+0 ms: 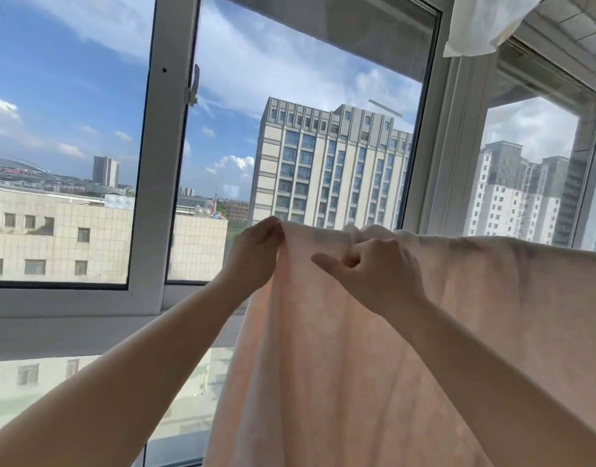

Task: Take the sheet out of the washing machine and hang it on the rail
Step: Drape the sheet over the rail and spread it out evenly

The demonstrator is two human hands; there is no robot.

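hanging step: left hand pinches sheet top edge, right hand grips fold beside it; next prob. spread it w/ both along hidden rail.

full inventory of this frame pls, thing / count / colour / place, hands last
sheet: 1, pale peach-pink, draped from its top fold at mid-right down past the bottom edge; whatever carries it is hidden under the fold
white cloth: 1, white, hanging at top right near the ceiling
window frames: several uprights and sills, white-grey, across the whole view
window handle: 1, white-grey, on the left-centre upright
buildings outside: several, beige and grey, behind the glass
sky: blue with white clouds, upper half
left hand: 1, pinches the sheet's top left corner
right hand: 1, grips a bunch of the sheet at its top fold, thumb pointing left
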